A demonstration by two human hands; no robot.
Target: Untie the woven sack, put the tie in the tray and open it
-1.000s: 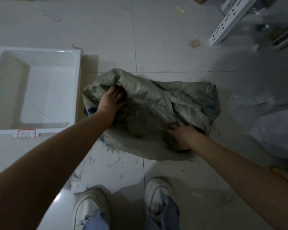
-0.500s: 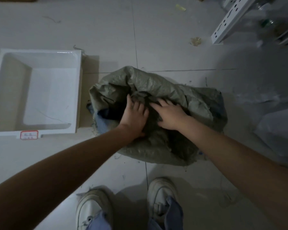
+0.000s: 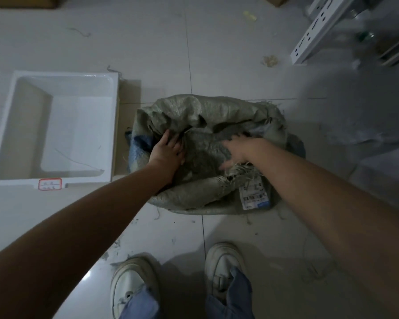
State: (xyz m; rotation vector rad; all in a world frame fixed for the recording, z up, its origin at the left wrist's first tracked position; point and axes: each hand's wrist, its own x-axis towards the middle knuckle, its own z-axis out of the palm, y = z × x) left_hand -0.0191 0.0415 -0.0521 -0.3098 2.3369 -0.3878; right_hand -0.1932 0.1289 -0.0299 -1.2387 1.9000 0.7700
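Both hands are inside the mouth of the woven sack (image 3: 207, 143), and they are apart now: half a second ago they lay close together at the centre. The left hand (image 3: 168, 150) presses with spread fingers on the fabric at the 9 o'clock side of the opening. The right hand (image 3: 240, 150) has moved toward 3 o'clock; its fingers seem to curl around the frayed edge (image 3: 237, 171), but it is blurred, so whether it really grips cannot be told. The sack stands on the tiled floor (image 3: 217, 54) just in front of the shoes (image 3: 224, 265), and the white tray (image 3: 112, 125) is at its 9 o'clock, just beside it. A thin strand (image 3: 78, 161) lies on the tray bottom; this may be the tie, so the untying is probably done. Compared with a second ago the rim is rolled lower, and a shipping label (image 3: 253, 194) shows at 5 o'clock on the outside. This suggests that the opening step is in progress: the mouth is wider, but folds at 12 o'clock still hang over it and need to be pushed out
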